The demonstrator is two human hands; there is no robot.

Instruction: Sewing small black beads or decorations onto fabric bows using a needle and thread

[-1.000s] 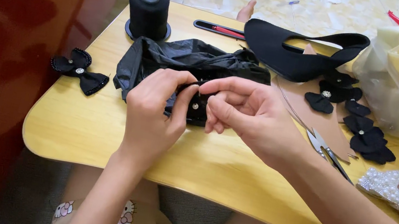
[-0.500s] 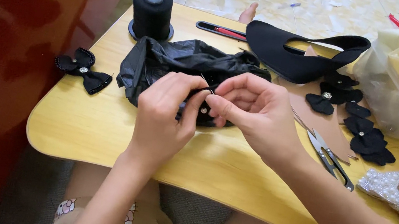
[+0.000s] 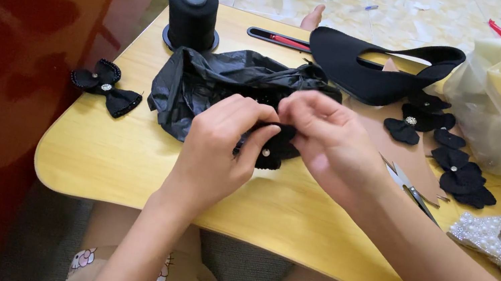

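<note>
Fingers of the left hand (image 3: 216, 148) are curled shut on a small black bow (image 3: 270, 152) with a shiny bead, just above the yellow surface (image 3: 125, 160). The right hand (image 3: 325, 139) pinches the bow's top, fingers together. A black bag (image 3: 219, 84) lies right behind, and the hands hide most of the bow.

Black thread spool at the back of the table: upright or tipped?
Upright. The black thread spool stands on its round base on the wooden table, with its hollow core facing up, behind the crumpled black plastic bag.
</note>
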